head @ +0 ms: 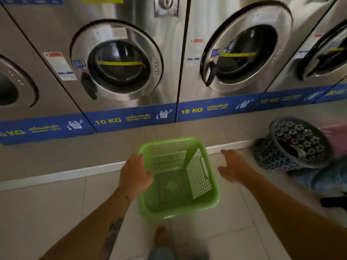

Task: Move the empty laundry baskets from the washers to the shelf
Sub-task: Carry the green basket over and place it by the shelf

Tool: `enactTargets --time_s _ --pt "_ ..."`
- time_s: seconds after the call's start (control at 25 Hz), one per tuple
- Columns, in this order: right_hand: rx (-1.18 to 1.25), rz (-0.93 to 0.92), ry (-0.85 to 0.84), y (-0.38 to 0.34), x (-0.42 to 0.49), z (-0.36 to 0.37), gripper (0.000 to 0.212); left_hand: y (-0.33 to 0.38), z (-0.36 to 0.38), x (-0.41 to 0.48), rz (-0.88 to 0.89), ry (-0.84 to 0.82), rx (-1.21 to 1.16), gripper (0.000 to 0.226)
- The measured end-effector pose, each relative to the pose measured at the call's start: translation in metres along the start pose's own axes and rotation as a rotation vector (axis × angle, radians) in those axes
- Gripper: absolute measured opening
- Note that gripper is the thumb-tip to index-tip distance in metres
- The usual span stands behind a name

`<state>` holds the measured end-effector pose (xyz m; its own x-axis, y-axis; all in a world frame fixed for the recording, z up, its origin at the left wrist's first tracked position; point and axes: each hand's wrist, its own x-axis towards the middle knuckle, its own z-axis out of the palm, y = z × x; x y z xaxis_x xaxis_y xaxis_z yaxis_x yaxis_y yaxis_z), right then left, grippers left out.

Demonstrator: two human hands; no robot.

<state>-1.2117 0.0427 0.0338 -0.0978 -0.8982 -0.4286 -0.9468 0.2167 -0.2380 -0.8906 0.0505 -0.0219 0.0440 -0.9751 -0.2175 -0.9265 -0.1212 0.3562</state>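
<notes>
An empty green mesh laundry basket (178,177) is in front of the washers, at the middle of the view over the tiled floor. My left hand (135,175) grips its left rim, fingers curled over the edge. To the right of the basket, a short gap away, my right hand (234,167) is spread flat and touches nothing. A dark round basket (293,145) with a flower-pattern wall lies tipped at the right, with some dark and red cloth inside.
A row of steel front-load washers (120,68) with shut doors stands on a raised grey step (75,152) with a blue label strip. Blue fabric (319,181) and a black item lie on the floor at the right. My bare foot (161,237) shows below the basket.
</notes>
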Motion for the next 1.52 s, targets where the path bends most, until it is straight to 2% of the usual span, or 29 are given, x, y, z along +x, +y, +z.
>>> enactTargets --time_s 0.16,0.24,0.4,0.52,0.64,0.8,1.08,1.2,1.32,1.52 --pt "0.003 -0.022 -0.049 0.016 0.087 0.066 0.07 -0.028 0.073 0.049 -0.047 -0.047 0.118 0.075" --pt "-0.028 -0.05 -0.079 0.032 0.134 0.117 0.079 -0.048 0.125 0.069 -0.069 -0.068 0.158 0.079" --pt "-0.061 0.029 -0.07 0.056 0.192 0.196 0.094 -0.084 0.206 0.09 -0.159 -0.127 0.151 0.096" --pt "-0.046 0.028 -0.051 0.068 0.212 0.23 0.105 -0.097 0.235 0.096 -0.154 -0.111 0.083 0.109" --pt "-0.063 0.002 -0.011 0.071 0.223 0.242 0.113 -0.098 0.24 0.105 -0.157 -0.064 0.027 0.109" --pt "-0.038 -0.037 0.012 0.061 0.222 0.208 0.116 -0.092 0.205 0.115 -0.195 -0.032 -0.06 0.1" --pt "-0.069 -0.106 0.033 0.025 0.141 0.081 0.102 -0.062 0.067 0.069 -0.245 0.009 -0.123 0.091" --pt "-0.066 -0.198 0.037 0.015 0.1 0.035 0.101 -0.043 0.017 0.022 -0.269 0.052 -0.152 0.09" --pt "-0.065 -0.332 0.081 0.007 0.057 -0.006 0.101 -0.021 -0.026 -0.044 -0.32 0.169 -0.151 0.089" --pt "-0.128 -0.626 0.075 -0.026 -0.01 -0.042 0.102 -0.013 -0.057 -0.181 -0.456 0.341 -0.12 0.089"
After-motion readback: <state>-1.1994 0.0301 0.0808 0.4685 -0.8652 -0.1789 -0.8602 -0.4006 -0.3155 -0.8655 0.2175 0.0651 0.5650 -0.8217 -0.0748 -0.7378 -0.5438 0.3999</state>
